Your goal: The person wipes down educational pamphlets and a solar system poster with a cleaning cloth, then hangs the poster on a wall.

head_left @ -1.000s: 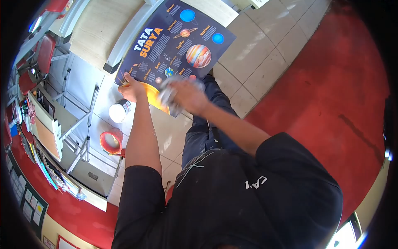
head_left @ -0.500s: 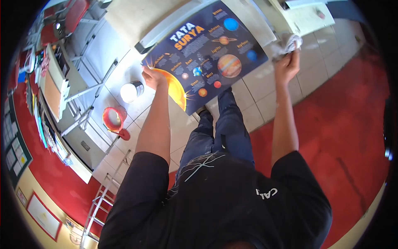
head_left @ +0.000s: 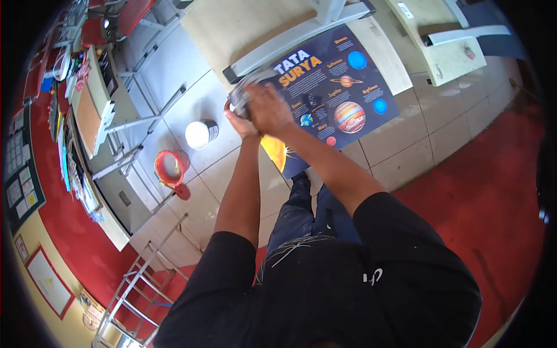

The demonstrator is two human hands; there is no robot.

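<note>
A dark blue "TATA SURYA" poster [head_left: 371, 66] with planets and a yellow sun spreads out before me. My left hand [head_left: 241, 124] is at its left edge, thumb and fingers closed around the board there. Blurred by motion, my right hand [head_left: 268, 111] presses a greyish-white cloth [head_left: 242, 95] against the poster's left end, right beside my left hand. The two hands overlap and hide the sun's upper part and some of the text. Part of the cloth is covered by the right fingers.
Desks with metal legs, one desk [head_left: 214, 29] behind the poster, stand around. A white paint can [head_left: 200, 134] and a red bucket [head_left: 172, 166] sit on the tiles to the left. A ladder [head_left: 139, 278] stands lower left. Shelves with books line the left; red flooring lies right.
My right hand has swung with the cloth from beyond the poster's right edge to its left end. My left hand stays at the left edge; the whole view has shifted slightly.
</note>
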